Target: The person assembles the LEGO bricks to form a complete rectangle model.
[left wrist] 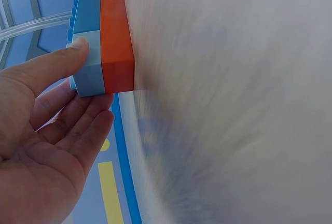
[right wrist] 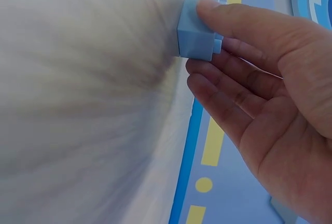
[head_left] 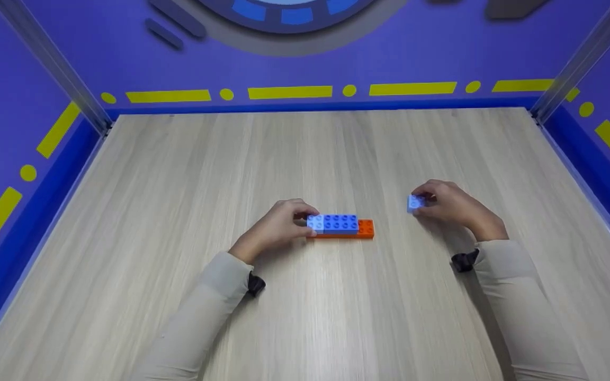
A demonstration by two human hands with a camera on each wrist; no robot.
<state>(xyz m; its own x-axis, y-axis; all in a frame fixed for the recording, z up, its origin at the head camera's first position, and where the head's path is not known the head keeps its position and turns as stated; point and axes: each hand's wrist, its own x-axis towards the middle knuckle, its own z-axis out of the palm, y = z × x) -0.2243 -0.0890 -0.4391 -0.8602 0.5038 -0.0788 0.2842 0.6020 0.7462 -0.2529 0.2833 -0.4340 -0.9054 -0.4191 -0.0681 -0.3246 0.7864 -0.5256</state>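
Note:
An orange toy-brick base (head_left: pixel 366 228) lies on the tabletop, its right-end studs showing. On top of it sit a darker blue brick (head_left: pixel 340 224) and, at the left end, a light blue brick (head_left: pixel 315 223). My left hand (head_left: pixel 282 225) pinches that light blue brick between thumb and fingers; the left wrist view shows the thumb on its side. To the right of the stack, my right hand (head_left: pixel 453 206) pinches a separate small light blue brick (right wrist: pixel 196 32). In the right wrist view this brick is upright, studs toward the palm, close to or on the tabletop.
The pale wood table (head_left: pixel 204 174) runs back to a blue-purple wall (head_left: pixel 294 69) with yellow markings. Side panels stand at left and right, with metal posts (head_left: pixel 56 58) at the back corners. A dark band with a small device (head_left: pixel 465 261) is on each wrist.

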